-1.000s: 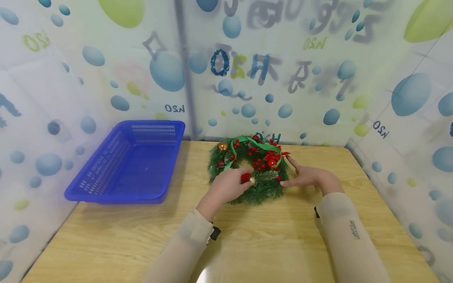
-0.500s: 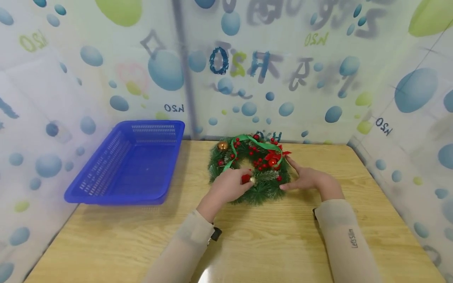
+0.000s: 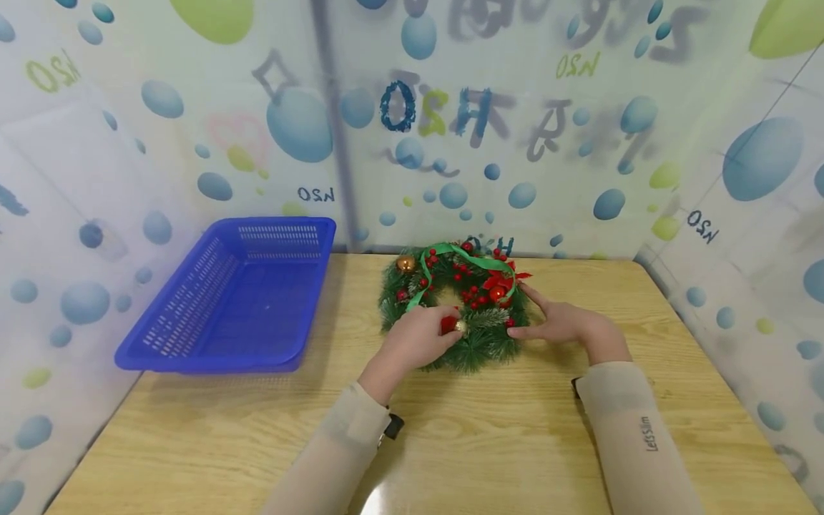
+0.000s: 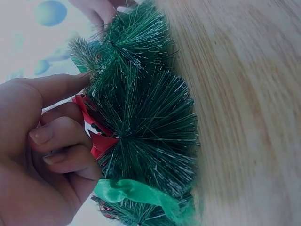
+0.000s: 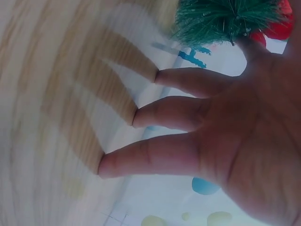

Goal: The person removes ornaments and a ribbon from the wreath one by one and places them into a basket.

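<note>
A green Christmas wreath (image 3: 473,350) lies on the wooden table, trimmed with red berries, a copper-gold ball (image 3: 405,264), a red flower (image 3: 498,280) and a loose green ribbon (image 3: 476,262). At its near left side my left hand (image 3: 417,337) pinches a red decoration (image 3: 448,325) beside a small gold ball (image 3: 460,326). The left wrist view shows that hand's curled fingers over red petal-like pieces (image 4: 99,143); the exact grip is partly hidden. My right hand (image 3: 569,325) spreads its fingers at the wreath's right edge. In the right wrist view, several fingertips (image 5: 107,165) touch the tabletop.
A blue plastic basket (image 3: 309,300) with perforated sides stands on the table's left. A wall sheet (image 3: 412,193) printed with bubbles rises behind the table and along both sides. Bare wood (image 3: 476,429) lies between the forearms.
The head view has tilted slightly. Both hands stay almost where they were; the right thumb shifts a little at the wreath's edge. The wreath keeps its place.
</note>
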`<state>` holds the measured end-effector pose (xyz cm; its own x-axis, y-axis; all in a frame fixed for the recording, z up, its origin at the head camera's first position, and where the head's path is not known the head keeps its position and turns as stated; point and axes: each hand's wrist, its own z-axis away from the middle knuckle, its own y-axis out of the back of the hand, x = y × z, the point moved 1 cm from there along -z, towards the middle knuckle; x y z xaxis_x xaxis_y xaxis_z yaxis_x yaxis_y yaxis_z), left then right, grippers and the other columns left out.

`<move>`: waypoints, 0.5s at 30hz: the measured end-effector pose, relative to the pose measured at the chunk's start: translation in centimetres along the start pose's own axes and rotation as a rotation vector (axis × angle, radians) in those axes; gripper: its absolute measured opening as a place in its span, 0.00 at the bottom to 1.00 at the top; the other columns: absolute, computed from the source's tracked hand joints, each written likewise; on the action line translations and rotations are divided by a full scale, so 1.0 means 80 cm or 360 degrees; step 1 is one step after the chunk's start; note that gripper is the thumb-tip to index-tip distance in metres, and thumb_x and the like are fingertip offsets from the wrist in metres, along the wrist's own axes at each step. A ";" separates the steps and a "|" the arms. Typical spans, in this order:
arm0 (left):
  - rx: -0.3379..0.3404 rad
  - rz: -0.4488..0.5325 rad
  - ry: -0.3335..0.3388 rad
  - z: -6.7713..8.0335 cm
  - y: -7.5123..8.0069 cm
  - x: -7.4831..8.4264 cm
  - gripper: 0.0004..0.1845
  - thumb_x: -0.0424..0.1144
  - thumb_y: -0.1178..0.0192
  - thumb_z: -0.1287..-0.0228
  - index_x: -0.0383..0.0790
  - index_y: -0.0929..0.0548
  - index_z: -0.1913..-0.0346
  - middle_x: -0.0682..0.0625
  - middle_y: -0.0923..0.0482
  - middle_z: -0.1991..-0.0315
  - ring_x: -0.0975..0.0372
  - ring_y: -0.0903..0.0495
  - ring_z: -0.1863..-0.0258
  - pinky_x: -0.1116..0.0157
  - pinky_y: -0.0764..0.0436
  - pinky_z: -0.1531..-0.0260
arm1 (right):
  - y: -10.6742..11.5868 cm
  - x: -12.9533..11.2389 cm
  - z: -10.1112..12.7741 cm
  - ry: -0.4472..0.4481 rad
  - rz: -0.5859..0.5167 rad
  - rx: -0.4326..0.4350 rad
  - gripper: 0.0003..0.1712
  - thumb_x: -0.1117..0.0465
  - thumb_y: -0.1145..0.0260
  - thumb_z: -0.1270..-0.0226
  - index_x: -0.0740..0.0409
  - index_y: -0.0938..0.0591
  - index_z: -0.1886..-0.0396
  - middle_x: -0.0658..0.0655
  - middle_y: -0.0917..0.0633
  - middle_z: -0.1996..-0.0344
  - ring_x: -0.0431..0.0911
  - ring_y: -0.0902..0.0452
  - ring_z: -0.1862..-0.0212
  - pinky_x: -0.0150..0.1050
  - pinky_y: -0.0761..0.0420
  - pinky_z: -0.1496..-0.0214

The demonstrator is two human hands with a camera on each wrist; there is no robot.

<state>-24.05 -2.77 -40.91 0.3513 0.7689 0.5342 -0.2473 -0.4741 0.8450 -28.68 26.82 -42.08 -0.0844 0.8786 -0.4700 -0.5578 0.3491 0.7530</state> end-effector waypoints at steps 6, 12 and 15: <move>0.0018 0.0006 -0.0003 -0.002 0.000 -0.002 0.23 0.50 0.37 0.21 0.48 0.18 0.30 0.57 0.36 0.88 0.65 0.42 0.88 0.66 0.40 0.83 | -0.002 -0.001 -0.007 -0.0040 0.0027 -0.0002 0.72 0.21 0.37 0.33 0.42 0.73 0.12 0.79 0.40 0.20 0.74 0.27 0.29 0.73 0.31 0.28; 0.0052 0.0063 0.0022 -0.002 0.002 -0.006 0.22 0.51 0.38 0.21 0.50 0.18 0.30 0.55 0.29 0.84 0.64 0.36 0.86 0.65 0.37 0.81 | 0.000 -0.003 -0.004 -0.0036 0.0020 -0.0014 0.71 0.20 0.39 0.33 0.41 0.73 0.12 0.79 0.43 0.19 0.77 0.31 0.26 0.75 0.33 0.28; 0.0053 0.0092 0.0018 -0.002 0.002 -0.007 0.21 0.52 0.38 0.21 0.51 0.17 0.32 0.54 0.24 0.81 0.63 0.33 0.84 0.64 0.35 0.80 | 0.001 -0.002 -0.002 -0.0041 0.0002 -0.0031 0.71 0.20 0.38 0.33 0.41 0.73 0.13 0.78 0.48 0.17 0.79 0.38 0.24 0.76 0.34 0.27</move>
<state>-24.41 -3.22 -41.07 0.3269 0.7446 0.5819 -0.2365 -0.5317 0.8132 -28.86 26.63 -42.01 -0.0643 0.8873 -0.4568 -0.5738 0.3416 0.7444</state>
